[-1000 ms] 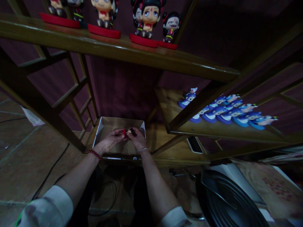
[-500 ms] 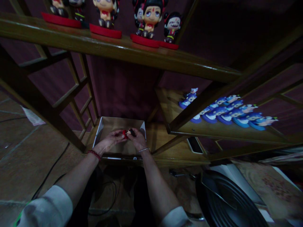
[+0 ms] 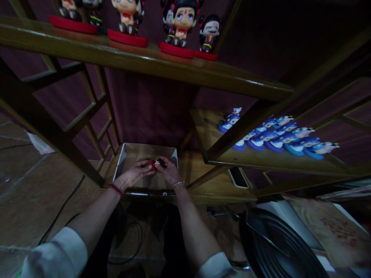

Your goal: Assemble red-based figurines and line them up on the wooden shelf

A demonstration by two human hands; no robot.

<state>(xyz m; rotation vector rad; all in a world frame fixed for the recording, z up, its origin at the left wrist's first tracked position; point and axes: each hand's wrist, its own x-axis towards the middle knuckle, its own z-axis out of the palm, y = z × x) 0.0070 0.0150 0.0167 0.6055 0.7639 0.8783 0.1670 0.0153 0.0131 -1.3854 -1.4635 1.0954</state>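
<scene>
Between my two hands is a small figurine with black hair and a red base, held over an open cardboard box. My left hand pinches the red base with thumb and fingers. At the other end, my right hand closes round the black-haired head. The box sits on the low wooden shelf and has pale side walls. Most of its floor lies in shadow or behind my hands.
On the upper shelf stand several figurines with red bases. Several blue figurines line the right shelf. A phone-like dark rectangle lies lower right. A black ribbed round object and cables are near the floor.
Both hands keep hold of the figurine over the box. It has turned slightly in my fingers, and the view has shifted a little.
</scene>
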